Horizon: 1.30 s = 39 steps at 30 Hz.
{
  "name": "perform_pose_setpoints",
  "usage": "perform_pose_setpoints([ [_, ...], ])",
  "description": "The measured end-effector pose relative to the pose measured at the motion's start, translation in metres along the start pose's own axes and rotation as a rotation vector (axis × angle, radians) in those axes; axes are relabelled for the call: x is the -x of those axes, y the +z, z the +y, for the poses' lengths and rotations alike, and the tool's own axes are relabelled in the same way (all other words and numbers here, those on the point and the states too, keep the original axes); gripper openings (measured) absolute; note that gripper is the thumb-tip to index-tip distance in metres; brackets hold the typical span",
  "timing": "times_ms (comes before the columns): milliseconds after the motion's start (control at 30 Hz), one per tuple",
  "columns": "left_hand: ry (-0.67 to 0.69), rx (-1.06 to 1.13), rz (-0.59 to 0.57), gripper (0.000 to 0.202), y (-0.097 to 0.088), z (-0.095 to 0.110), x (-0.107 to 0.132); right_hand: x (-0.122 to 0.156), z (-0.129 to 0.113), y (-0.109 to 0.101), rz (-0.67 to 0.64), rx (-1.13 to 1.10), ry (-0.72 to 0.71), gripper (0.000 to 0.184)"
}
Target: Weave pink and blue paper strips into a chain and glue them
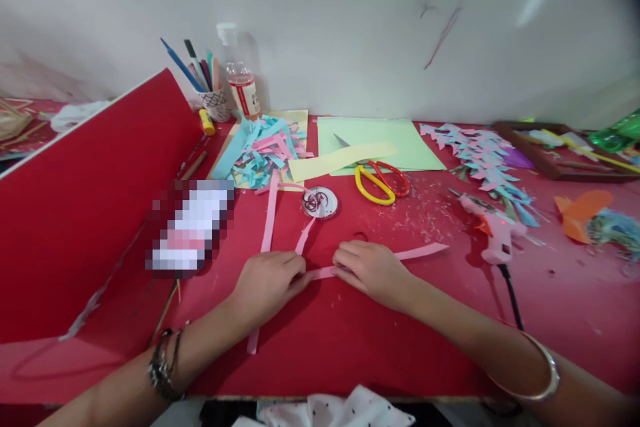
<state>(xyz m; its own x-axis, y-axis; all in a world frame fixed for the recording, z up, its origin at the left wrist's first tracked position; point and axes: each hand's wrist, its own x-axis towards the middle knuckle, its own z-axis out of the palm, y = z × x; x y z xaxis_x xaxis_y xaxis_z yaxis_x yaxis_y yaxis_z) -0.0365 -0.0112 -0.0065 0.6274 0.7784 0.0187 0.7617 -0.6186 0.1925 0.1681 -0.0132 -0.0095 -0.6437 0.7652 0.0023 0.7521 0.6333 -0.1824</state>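
Observation:
A pink paper strip [324, 273] runs between my two hands, low over the red tabletop. My left hand [273, 283] is closed on one stretch of it, with fingertips pinched together. My right hand [367, 270] pinches the same strip a little further right, and its tail sticks out beyond the knuckles. Another long pink strip [270, 213] passes under my left hand, toward the front edge. A thinner pink piece [305, 235] curves from my left hand up to a small round lid [327, 203] holding dark red curls.
Behind the lid lie yellow-and-red scissors [375, 185], green paper sheets [390, 140] and a pile of blue and pink paper cuttings [260, 157]. A pink glue gun [495, 230] with a cord sits at right. A blurred-out phone [193, 227] and a red board [100, 207] stand left.

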Motion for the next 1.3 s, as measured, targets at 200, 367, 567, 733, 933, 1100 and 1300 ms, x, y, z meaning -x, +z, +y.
perform_pose_setpoints([
  [200, -0.01, -0.058, -0.026, 0.023, -0.002, 0.003, -0.001, -0.002, -0.003, -0.003, -0.031, -0.001, 0.04, 0.019],
  [367, -0.018, -0.089, -0.036, 0.02, -0.002, 0.002, 0.0, -0.005, -0.005, -0.008, -0.065, -0.005, 0.084, 0.017],
  [567, -0.035, -0.108, -0.053, 0.024, -0.004, 0.002, 0.002, -0.01, -0.005, -0.012, -0.116, 0.043, 0.097, 0.016],
  [733, -0.068, -0.115, -0.09, 0.024, -0.007, 0.003, 0.003, -0.011, -0.006, -0.012, -0.111, 0.084, 0.102, 0.017],
  [933, -0.075, -0.122, -0.098, 0.023, -0.007, 0.0, 0.007, -0.012, -0.01, -0.01, -0.092, 0.196, 0.087, 0.017],
  [1100, -0.105, -0.152, -0.12, 0.021, -0.009, 0.002, 0.012, -0.008, -0.002, -0.004, -0.017, 0.269, 0.057, 0.017],
  [1300, -0.174, -0.194, -0.131, 0.019, -0.01, 0.006, 0.022, 0.005, 0.022, 0.001, 0.043, 0.317, 0.056, 0.02],
])
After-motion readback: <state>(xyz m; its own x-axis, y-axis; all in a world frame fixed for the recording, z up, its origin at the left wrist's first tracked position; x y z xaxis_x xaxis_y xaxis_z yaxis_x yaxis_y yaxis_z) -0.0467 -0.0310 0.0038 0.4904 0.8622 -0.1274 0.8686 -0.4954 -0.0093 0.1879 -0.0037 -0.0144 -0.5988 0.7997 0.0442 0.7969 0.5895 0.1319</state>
